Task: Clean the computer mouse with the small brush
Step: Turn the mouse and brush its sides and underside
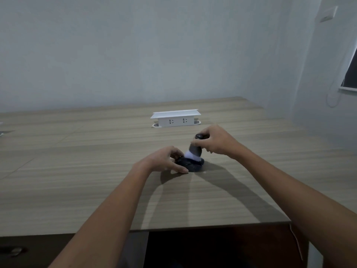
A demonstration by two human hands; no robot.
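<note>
Head view: computer mouse (190, 163) lying on table (96, 190), well in front of white socket box (175, 118). Left hand (164, 161) pinning mouse, fingers closed on its left flank. Right hand (216, 141) clamping small brush (195, 148) upright, pale bristles pressing on mouse top. Brushing step in hand; bristles blurred, probably mid-stroke. Next move calls for steady hold, short sweeps toward button seams

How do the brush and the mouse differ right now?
The brush stands nearly upright in the right hand; the mouse lies flat on the table, steadied by the left hand. The brush has white bristles; the mouse is all dark. Both have dark bodies.
</note>
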